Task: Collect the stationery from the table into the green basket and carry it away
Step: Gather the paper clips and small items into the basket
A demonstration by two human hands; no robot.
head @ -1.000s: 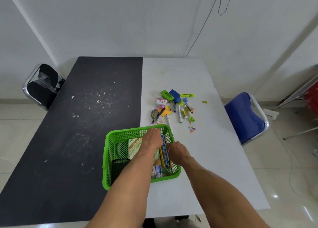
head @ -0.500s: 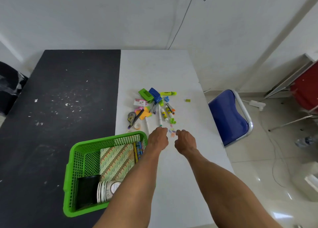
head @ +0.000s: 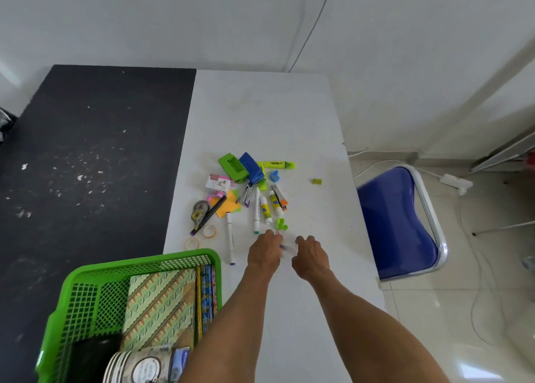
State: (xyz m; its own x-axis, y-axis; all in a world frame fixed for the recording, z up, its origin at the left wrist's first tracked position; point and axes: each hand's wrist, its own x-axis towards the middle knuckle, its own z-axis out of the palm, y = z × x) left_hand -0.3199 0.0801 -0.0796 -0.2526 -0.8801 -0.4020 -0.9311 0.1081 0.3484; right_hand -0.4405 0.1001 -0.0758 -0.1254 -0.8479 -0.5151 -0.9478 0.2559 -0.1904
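Green basket (head: 139, 262): sits at your near left, across the seam between the black and white halves of the table (head: 260, 116). A second ago both your hands were inside it; now neither is.
Change: you have brought both hands out to the near edge of the stationery pile (head: 254, 186), over the paper clips (head: 282, 247).
Reading: one drop-off looks finished and the next pick is starting. Most of the pile still lies on the white top, so carrying away is a long way off.
Left hand (head: 265, 252): fingers curled down onto the clips. Whether any are pinched, cannot tell.
Right hand (head: 311, 256): just beside the left, fingers loosely bent, nothing visible in it.
Basket contents: patterned notebook (head: 162, 301) lying flat, pencils (head: 207, 296) along the right wall. At the near end are a black item (head: 92, 353) and what look like stacked cups (head: 139, 365).
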